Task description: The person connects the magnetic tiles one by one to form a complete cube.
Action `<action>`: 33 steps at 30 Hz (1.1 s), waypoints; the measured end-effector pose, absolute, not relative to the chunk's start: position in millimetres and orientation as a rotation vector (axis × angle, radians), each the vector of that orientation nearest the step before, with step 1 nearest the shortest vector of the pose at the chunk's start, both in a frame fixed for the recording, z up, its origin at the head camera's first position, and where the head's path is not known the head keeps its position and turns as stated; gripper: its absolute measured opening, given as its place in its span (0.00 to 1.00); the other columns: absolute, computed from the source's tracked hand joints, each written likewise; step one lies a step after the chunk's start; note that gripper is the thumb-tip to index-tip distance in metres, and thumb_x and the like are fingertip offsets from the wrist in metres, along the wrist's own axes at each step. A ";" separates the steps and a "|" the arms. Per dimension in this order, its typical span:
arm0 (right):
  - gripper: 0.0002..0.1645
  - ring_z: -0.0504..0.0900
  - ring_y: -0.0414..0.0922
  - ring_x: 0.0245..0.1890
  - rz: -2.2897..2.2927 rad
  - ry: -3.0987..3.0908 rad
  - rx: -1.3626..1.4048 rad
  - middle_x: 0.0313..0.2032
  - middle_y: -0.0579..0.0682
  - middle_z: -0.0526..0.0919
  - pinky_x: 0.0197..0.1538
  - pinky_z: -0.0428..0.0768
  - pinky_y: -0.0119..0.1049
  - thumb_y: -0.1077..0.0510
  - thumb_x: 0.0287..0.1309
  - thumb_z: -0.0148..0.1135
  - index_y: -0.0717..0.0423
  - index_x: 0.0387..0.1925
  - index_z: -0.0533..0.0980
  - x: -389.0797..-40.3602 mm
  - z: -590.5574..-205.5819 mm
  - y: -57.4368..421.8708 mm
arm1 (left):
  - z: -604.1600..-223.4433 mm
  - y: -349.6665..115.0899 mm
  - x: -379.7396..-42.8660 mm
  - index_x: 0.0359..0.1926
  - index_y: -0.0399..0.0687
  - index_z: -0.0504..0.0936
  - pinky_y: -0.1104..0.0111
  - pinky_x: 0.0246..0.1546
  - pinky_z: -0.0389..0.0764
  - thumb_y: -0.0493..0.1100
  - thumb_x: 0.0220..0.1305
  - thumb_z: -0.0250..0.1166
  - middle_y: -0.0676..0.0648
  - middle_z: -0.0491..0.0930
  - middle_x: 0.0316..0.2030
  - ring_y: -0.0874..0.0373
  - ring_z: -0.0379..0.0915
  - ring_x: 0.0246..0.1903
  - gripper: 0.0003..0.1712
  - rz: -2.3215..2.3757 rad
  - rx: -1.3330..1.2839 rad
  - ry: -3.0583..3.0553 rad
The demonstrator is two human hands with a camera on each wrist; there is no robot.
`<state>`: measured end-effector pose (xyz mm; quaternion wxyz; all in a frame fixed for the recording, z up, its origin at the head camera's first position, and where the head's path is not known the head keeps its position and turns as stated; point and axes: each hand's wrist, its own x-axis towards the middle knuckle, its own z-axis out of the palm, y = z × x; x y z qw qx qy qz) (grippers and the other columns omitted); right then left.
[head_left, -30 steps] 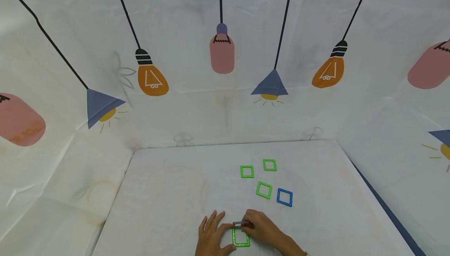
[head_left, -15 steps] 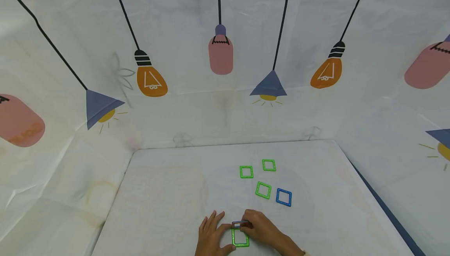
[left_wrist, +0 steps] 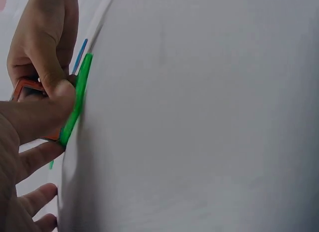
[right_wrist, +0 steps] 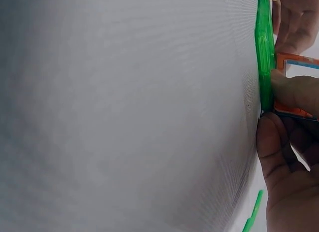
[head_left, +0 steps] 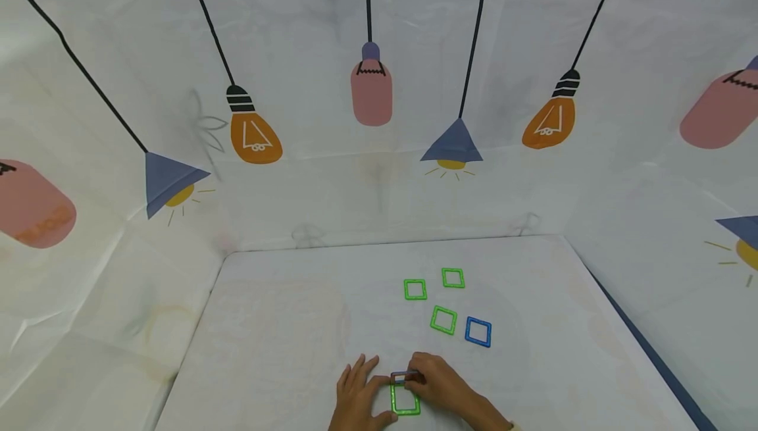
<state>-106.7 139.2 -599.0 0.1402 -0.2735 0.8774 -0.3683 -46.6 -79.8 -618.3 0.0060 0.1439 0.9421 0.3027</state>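
Note:
A green square frame tile [head_left: 405, 412] lies flat on the white table close to me. My left hand [head_left: 358, 397] pinches its left side, thumb at the near corner and index finger at the far one. My right hand [head_left: 441, 383] pinches an orange square frame tile [right_wrist: 296, 58] with blue along its inner edge, which stands on edge at the far side of the green one. The right wrist view has the right thumb [right_wrist: 296, 90] pressed over the orange tile's lower part. Part of the orange tile is hidden behind fingers in both wrist views.
Beyond the hands lie three more green frame tiles, one at the left [head_left: 406, 290], one at the back [head_left: 443, 278], one nearer [head_left: 434, 317]. A blue frame tile [head_left: 468, 329] lies to their right. A white sheet printed with lamps [head_left: 379, 187] rises behind the table.
The head view has shifted very slightly. Both hands and the two tiles they hold keep the same position.

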 end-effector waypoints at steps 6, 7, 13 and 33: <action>0.04 0.69 0.27 0.27 -1.062 2.540 -0.815 0.28 0.32 0.76 0.31 0.73 0.22 0.58 0.57 0.72 0.46 0.31 0.82 -107.4 -597.3 139.6 | -610.2 -79.6 -56.2 0.45 0.63 0.83 0.46 0.57 0.70 0.65 0.54 0.71 0.51 0.75 0.56 0.48 0.70 0.58 0.22 0.922 0.537 2.982; 0.05 0.69 0.27 0.27 -1.067 2.541 -0.820 0.28 0.32 0.76 0.31 0.73 0.22 0.58 0.57 0.72 0.46 0.31 0.82 -107.3 -596.8 139.6 | -607.9 -79.1 -59.4 0.45 0.63 0.83 0.52 0.54 0.72 0.64 0.54 0.71 0.54 0.76 0.52 0.53 0.71 0.54 0.20 0.936 0.553 2.973; 0.05 0.69 0.26 0.27 -1.090 2.555 -0.837 0.28 0.33 0.77 0.31 0.72 0.22 0.58 0.57 0.72 0.46 0.30 0.81 -106.2 -594.8 138.6 | -596.8 -71.1 -81.5 0.41 0.54 0.85 0.74 0.36 0.73 0.49 0.55 0.75 0.64 0.77 0.32 0.73 0.67 0.34 0.13 1.104 0.646 2.777; 0.09 0.72 0.26 0.30 -1.075 2.556 -0.812 0.32 0.33 0.78 0.34 0.76 0.24 0.58 0.55 0.73 0.46 0.37 0.81 -105.4 -591.3 142.1 | -594.1 -55.8 -83.1 0.24 0.53 0.79 0.78 0.22 0.62 0.38 0.51 0.75 0.62 0.65 0.20 0.71 0.56 0.21 0.11 1.015 0.580 2.850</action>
